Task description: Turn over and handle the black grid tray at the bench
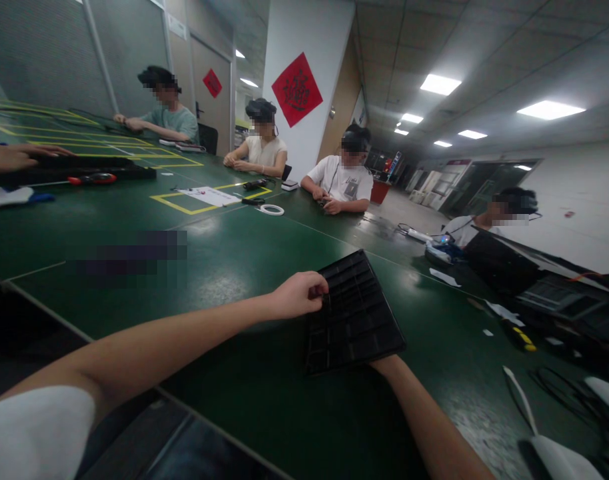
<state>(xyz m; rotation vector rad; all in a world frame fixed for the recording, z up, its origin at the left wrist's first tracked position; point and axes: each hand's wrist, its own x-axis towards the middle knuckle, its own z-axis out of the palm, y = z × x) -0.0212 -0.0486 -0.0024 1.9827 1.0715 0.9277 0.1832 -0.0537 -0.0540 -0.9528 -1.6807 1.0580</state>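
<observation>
A black compartment tray (357, 317), divided into several small cells, is tilted above the green table in front of me. From below, my right hand (386, 365) grips it near the lower right corner; most of the fingers are hidden behind it. My left hand (299, 294) is at the tray's left edge, fingers curled together in a pinch over the cells. Whatever lies between those fingertips is too small or hidden to make out. The cells look dark, and their contents cannot be told.
Several people with headsets sit around the green table (224, 260). A roll of white tape (271, 209) lies near a white sheet (209, 196). To the left is a red-handled screwdriver (92, 179); a yellow-handled tool (523, 339), cables and a large dark device (574, 300) lie right.
</observation>
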